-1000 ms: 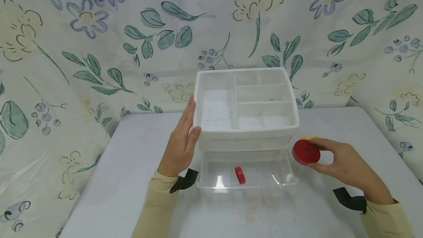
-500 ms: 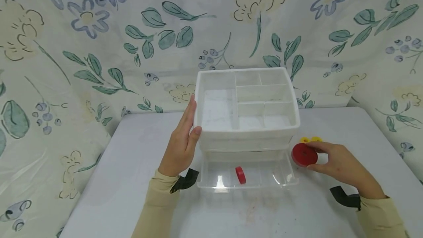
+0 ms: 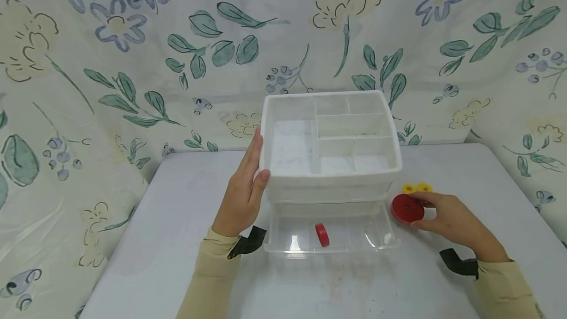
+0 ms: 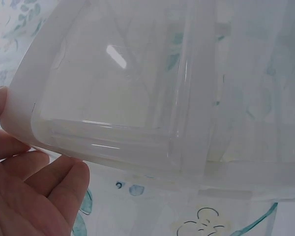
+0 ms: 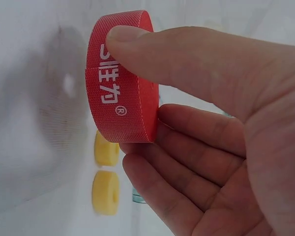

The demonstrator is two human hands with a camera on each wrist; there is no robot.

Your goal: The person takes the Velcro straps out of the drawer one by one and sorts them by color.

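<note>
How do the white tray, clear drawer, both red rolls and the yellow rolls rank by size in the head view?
White tray
Clear drawer
Held red roll
Red roll in the drawer
Yellow rolls: look alike, unranked

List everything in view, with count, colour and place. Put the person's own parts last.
Organizer box: 1, white, on the table, compartments on top
Drawer: 1, clear, pulled out at the box's front
Small roll: 1, red, inside the drawer
Large roll: 1, red with white printing, pinched in the right grip, right of the box
Yellow rolls: 2, yellow, on the table just beyond the large roll
Table: 1, white, under everything
Floral cloth: white with green, blue and yellow print, behind and around the table
Straps: 2, black, one at each wrist
Sleeves: 2, tan, one per arm
Grips: 2, bare hands; left grip against the box's left side
</note>
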